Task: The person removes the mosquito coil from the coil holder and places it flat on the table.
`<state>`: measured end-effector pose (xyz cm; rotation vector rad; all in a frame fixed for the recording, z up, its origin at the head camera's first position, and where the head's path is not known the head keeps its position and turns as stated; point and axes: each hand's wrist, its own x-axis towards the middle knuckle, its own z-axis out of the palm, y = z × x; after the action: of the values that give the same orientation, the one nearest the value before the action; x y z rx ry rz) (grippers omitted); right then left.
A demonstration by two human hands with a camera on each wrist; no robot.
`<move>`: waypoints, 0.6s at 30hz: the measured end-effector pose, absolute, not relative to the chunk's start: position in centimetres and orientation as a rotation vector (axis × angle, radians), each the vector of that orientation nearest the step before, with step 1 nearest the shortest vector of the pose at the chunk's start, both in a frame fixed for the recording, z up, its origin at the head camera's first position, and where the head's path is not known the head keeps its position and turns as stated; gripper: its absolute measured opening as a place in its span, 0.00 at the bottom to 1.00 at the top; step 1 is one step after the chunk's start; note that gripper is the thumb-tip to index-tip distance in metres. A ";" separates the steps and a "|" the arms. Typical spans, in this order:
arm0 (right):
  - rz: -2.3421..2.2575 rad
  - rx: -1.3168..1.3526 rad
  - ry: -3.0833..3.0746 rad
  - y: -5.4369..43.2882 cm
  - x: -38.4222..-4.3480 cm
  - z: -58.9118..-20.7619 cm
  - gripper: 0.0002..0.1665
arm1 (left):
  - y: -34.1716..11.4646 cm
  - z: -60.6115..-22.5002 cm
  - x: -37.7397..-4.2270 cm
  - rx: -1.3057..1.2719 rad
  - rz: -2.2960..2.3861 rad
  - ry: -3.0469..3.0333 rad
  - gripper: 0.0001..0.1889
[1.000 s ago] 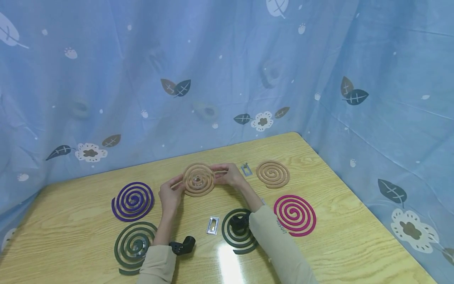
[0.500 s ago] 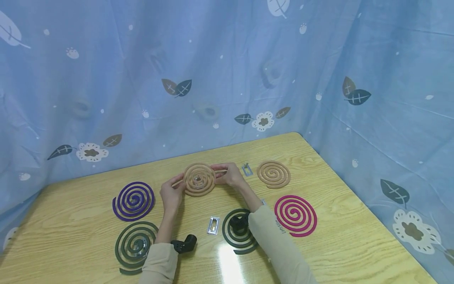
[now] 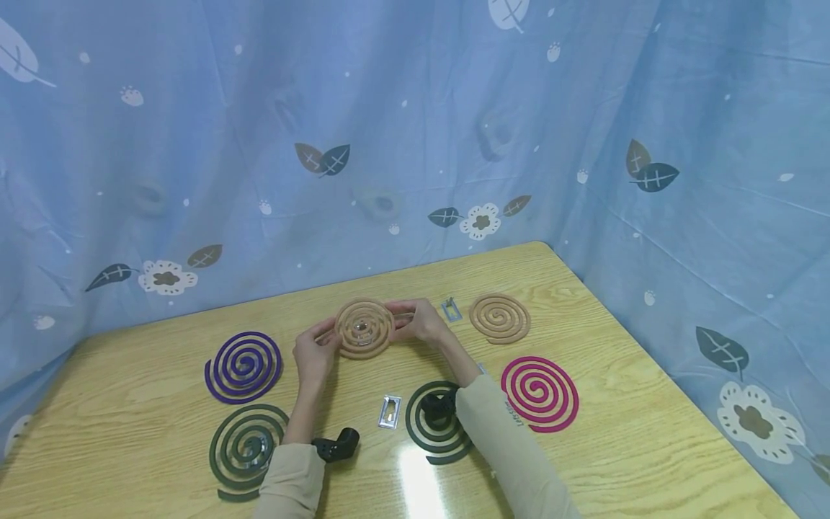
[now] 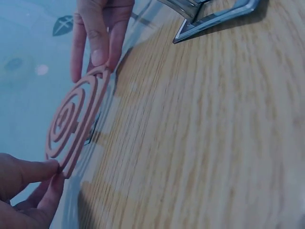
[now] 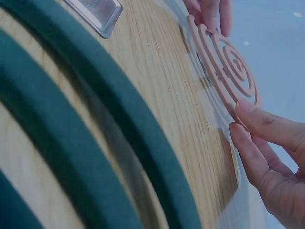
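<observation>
A tan mosquito coil (image 3: 363,355) is held off the wooden tabletop near its back edge, one hand at either side. My left hand (image 3: 314,353) pinches the coil's left rim between thumb and fingers, as the left wrist view also shows. On the opposite rim, my right hand (image 5: 271,157) pinches with thumb below and fingertips, seen close in the right wrist view. A small metal coil stand (image 3: 361,329) shows through the gaps of the held coil. Whether the coil touches that stand cannot be told.
A purple coil (image 3: 245,366) and a dark green coil (image 3: 236,497) lie left. Under the right forearm is another green coil (image 3: 447,458); a pink coil (image 3: 537,390) and a tan coil (image 3: 498,315) lie right. Metal stands (image 3: 381,413) sit among them. A blue curtain (image 3: 402,130) borders the table.
</observation>
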<state>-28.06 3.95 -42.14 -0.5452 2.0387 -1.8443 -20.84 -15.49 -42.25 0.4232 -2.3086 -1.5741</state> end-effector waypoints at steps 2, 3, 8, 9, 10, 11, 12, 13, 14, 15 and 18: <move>-1.840 -0.545 2.035 4.0 -28.1 -42.2 0.36 | -15.5 -42.2 -20.8 0.425 -1.585 -2.326 0.17; -1.836 -0.543 2.045 4.0 -28.1 -42.2 0.36 | -15.5 -42.1 -20.8 0.422 -1.584 -2.333 0.17; -1.812 -0.512 2.114 4.0 -28.2 -42.1 0.34 | -15.5 -41.9 -20.8 0.428 -1.577 -2.372 0.18; -1.802 -0.510 2.133 4.1 -28.2 -42.1 0.34 | -15.5 -42.0 -20.8 0.430 -1.570 -2.384 0.17; -1.797 -0.510 2.143 4.1 -28.2 -42.2 0.33 | -15.6 -42.0 -20.8 0.433 -1.570 -2.396 0.17; -1.790 -0.509 2.153 4.1 -28.2 -42.2 0.32 | -15.6 -42.0 -20.8 0.437 -1.566 -2.409 0.17; -1.782 -0.514 2.161 4.2 -28.2 -42.2 0.32 | -15.6 -42.0 -20.8 0.438 -1.563 -2.419 0.17; -1.775 -0.517 2.169 4.2 -28.2 -42.2 0.31 | -15.6 -42.0 -20.8 0.438 -1.561 -2.428 0.17; -1.769 -0.518 2.173 4.3 -28.2 -42.2 0.31 | -15.7 -42.0 -20.8 0.433 -1.559 -2.434 0.17; -1.763 -0.519 2.176 4.3 -28.2 -42.2 0.30 | -15.7 -42.0 -20.8 0.432 -1.558 -2.439 0.17; -1.753 -0.512 2.178 4.4 -28.2 -42.3 0.30 | -15.7 -42.0 -20.8 0.424 -1.558 -2.441 0.17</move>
<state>-28.24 4.38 -42.25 -0.5115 2.1782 -1.7526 -20.78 -15.66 -41.99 0.4243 -2.4414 -1.5577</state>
